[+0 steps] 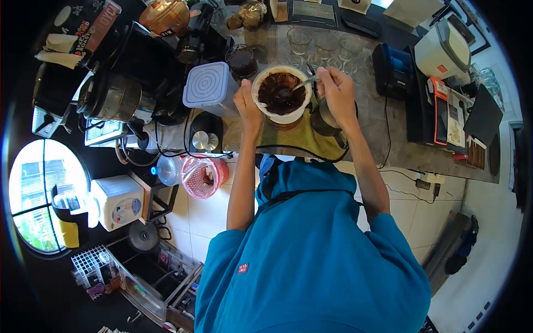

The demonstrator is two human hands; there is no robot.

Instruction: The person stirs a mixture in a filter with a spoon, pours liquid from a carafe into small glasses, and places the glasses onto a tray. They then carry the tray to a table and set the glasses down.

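Note:
A coffee dripper (283, 118) lined with a pale paper filter (277, 70) stands near the counter's front edge, dark wet coffee grounds (280, 99) inside it. My left hand (248, 105) is closed at the dripper's left side, thumb up by the rim. In my right hand (337, 91) is a metal spoon (306, 82), its tip reaching over the grounds. Below the right hand sits a metal pitcher (323, 120), partly covered by the hand and wrist. A yellow-green cloth (311, 140) lies under the dripper and pitcher. What supports the dripper is mostly hidden.
Left of the dripper are a lilac-lidded container (206, 84) and a glass vessel of dark liquid (241, 60). Several clear glasses (300, 40) stand behind. A black printer (393, 69) with a cable is on the right. A pink basket (204, 175) sits on the floor.

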